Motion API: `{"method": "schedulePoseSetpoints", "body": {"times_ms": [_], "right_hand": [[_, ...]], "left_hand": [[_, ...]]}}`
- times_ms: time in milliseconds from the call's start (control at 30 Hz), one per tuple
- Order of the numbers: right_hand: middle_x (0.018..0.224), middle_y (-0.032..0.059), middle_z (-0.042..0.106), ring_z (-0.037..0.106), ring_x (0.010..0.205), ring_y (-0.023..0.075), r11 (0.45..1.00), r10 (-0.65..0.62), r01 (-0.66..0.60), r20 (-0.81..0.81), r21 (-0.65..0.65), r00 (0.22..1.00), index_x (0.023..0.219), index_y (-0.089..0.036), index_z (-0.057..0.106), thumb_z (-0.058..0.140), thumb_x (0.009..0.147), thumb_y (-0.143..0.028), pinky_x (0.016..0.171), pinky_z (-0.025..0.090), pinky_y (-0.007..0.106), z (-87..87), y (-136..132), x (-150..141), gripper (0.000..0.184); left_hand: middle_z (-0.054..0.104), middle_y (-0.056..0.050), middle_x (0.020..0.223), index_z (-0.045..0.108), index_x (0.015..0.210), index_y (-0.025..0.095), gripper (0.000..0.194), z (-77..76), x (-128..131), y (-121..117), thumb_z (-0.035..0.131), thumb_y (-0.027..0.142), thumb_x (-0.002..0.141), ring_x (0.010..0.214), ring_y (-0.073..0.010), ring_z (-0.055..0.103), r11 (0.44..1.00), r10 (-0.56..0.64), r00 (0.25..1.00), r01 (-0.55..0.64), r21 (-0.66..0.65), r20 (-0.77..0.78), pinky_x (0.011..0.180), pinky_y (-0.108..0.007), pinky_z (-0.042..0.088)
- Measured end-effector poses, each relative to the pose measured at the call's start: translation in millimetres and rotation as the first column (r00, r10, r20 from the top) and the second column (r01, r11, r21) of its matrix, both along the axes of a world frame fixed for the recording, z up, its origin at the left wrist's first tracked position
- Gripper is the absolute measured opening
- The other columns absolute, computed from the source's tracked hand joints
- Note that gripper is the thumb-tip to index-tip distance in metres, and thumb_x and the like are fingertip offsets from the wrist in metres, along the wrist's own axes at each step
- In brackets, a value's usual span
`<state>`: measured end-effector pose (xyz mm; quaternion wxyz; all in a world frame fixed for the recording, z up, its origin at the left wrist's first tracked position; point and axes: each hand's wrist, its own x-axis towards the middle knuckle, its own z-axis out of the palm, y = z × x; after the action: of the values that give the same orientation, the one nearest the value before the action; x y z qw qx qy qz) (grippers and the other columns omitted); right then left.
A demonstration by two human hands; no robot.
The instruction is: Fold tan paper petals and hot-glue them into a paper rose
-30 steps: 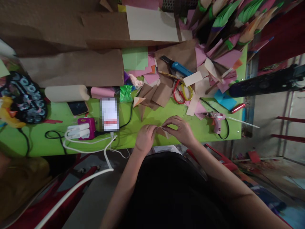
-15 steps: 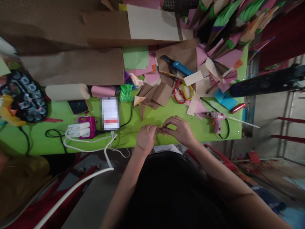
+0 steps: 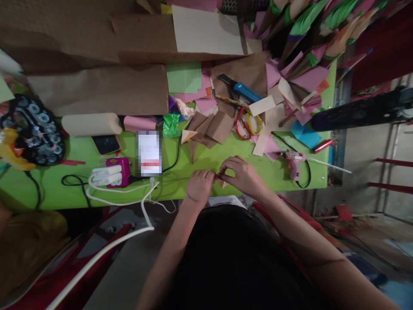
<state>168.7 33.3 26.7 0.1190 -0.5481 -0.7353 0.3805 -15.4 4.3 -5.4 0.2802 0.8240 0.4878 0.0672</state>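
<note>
At the front edge of the green table, my left hand [image 3: 199,186] and my right hand [image 3: 241,173] meet with their fingertips nearly touching. Both are closed in a pinch on a small piece of brown paper [image 3: 223,184], whose pale tip shows just under my right fingers. Most of that paper is hidden by the fingers. Just beyond my left hand lie folded brown paper pieces [image 3: 220,128] and a small pointed paper cone [image 3: 192,151]. Scissors [image 3: 241,127] with red and yellow handles rest beyond my right hand.
A pink glue gun [image 3: 294,165] lies to the right, a blue box cutter [image 3: 245,91] behind. On the left are a phone [image 3: 149,153] on a white cable, a magenta charger [image 3: 124,174] and paper rolls [image 3: 92,125]. Paper cones [image 3: 306,21] stand at the back right.
The small paper between my fingers has turned, and its pale tip now shows below my right hand. My left hand has shifted very slightly to the right.
</note>
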Motion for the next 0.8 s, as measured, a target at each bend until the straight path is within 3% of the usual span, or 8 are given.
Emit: {"method": "schedulePoseSetpoints", "body": {"times_ms": [300,433,500,600,800], "right_hand": [[0.081,0.0031,0.069,0.061,0.082,0.0212,0.999,0.040,-0.040,0.004,-0.028,0.999,0.079,-0.022,0.067,0.072,0.082,-0.015,0.075,0.047,0.033,-4.0,0.2,1.9,0.010],[0.076,0.0020,0.069,0.062,0.076,0.0185,0.992,-0.067,0.061,-0.057,-0.111,0.996,0.077,-0.021,0.066,0.073,0.079,-0.015,0.072,0.046,0.030,-7.4,-0.2,2.4,0.009],[0.080,0.0019,0.070,0.063,0.077,0.0175,0.968,-0.195,0.163,-0.163,-0.190,0.967,0.086,-0.021,0.068,0.073,0.080,-0.021,0.072,0.047,0.029,-10.8,-1.0,2.2,0.008],[0.082,0.0021,0.070,0.063,0.076,0.0167,0.899,-0.366,0.259,-0.277,-0.354,0.889,0.095,-0.020,0.068,0.073,0.079,-0.038,0.069,0.047,0.028,-17.1,-2.2,1.4,0.024],[0.065,-0.0013,0.062,0.052,0.061,0.0130,0.800,-0.473,0.314,-0.215,-0.512,0.854,0.073,-0.017,0.068,0.075,0.070,-0.052,0.056,0.037,0.024,-21.7,-2.8,-3.2,0.035]], "left_hand": [[0.067,-0.007,0.079,0.061,0.086,0.018,0.021,-0.2,-2.5,-0.4,0.043,0.016,0.097,0.078,-0.0223,0.064,1.000,0.018,1.000,-0.018,0.001,0.026,0.075,-0.035,0.049],[0.069,-0.006,0.082,0.064,0.089,0.018,0.019,-1.4,-1.4,0.7,0.047,0.014,0.095,0.079,-0.0222,0.065,0.996,0.084,0.996,-0.083,-0.023,0.042,0.076,-0.035,0.050],[0.070,-0.006,0.085,0.065,0.091,0.018,0.019,-1.3,-0.4,0.6,0.047,0.016,0.096,0.079,-0.0215,0.065,0.986,0.163,0.983,-0.160,-0.050,0.087,0.074,-0.034,0.050],[0.071,-0.007,0.087,0.066,0.094,0.018,0.021,-0.4,0.7,-0.4,0.046,0.022,0.099,0.080,-0.0202,0.066,0.949,0.304,0.936,-0.280,-0.148,0.180,0.071,-0.031,0.049],[0.071,-0.006,0.086,0.067,0.096,0.019,0.022,0.2,1.6,-3.4,0.047,0.028,0.098,0.077,-0.0186,0.065,0.825,0.500,0.830,-0.371,-0.426,0.247,0.069,-0.028,0.047]]}}
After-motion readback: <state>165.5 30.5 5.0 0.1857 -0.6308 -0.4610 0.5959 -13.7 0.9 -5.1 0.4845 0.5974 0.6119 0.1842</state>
